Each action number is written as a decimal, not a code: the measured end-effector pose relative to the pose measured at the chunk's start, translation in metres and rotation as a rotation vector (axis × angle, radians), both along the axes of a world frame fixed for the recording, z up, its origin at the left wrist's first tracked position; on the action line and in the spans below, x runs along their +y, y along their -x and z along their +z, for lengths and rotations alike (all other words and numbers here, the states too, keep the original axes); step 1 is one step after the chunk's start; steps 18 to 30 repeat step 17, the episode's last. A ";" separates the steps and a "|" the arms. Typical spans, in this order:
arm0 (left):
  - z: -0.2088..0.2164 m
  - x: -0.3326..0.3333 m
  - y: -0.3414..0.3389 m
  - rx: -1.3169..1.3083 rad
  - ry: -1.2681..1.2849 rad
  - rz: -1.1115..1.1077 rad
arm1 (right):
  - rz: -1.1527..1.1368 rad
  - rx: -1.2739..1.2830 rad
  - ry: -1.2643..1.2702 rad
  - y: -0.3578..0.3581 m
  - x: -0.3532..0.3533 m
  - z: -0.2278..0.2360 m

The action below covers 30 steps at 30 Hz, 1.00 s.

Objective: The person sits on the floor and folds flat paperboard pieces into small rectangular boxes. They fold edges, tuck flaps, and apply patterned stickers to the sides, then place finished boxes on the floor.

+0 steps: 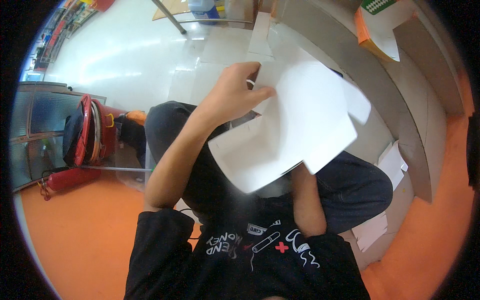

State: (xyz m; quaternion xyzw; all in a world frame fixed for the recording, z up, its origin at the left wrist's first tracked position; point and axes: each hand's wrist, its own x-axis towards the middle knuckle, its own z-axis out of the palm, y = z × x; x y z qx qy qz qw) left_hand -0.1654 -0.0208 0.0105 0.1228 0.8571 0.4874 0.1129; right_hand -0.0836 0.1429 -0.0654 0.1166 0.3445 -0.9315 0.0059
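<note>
A white folded cardboard sheet with side flaps (305,115), like a carton being opened out, is held up in front of my lap. My left hand (239,92) grips its left edge, thumb on the near face and fingers bent at the rim. My right forearm (307,200) goes up behind the lower edge of the cardboard. The card hides my right hand and its fingers, so what it touches does not show. Below the card are my crossed legs in dark trousers (355,192).
White card pieces (392,162) lie on the floor by my right knee, near a grey curved step (422,165). An orange-sided paper stack (377,37) is at upper right. To the left are a red bucket (97,130) and a fire extinguisher (72,180). A blue jug (204,10) stands far ahead.
</note>
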 end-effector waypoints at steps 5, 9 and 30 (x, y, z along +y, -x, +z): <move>0.011 -0.005 -0.003 -0.003 0.008 0.062 | -0.019 0.129 0.042 -0.001 0.040 0.029; 0.015 -0.002 -0.007 -0.040 0.084 0.014 | 0.204 0.283 -0.409 0.003 0.050 0.033; 0.012 -0.011 -0.008 -0.345 -0.356 -0.164 | 0.319 -0.109 -0.621 0.016 0.054 0.038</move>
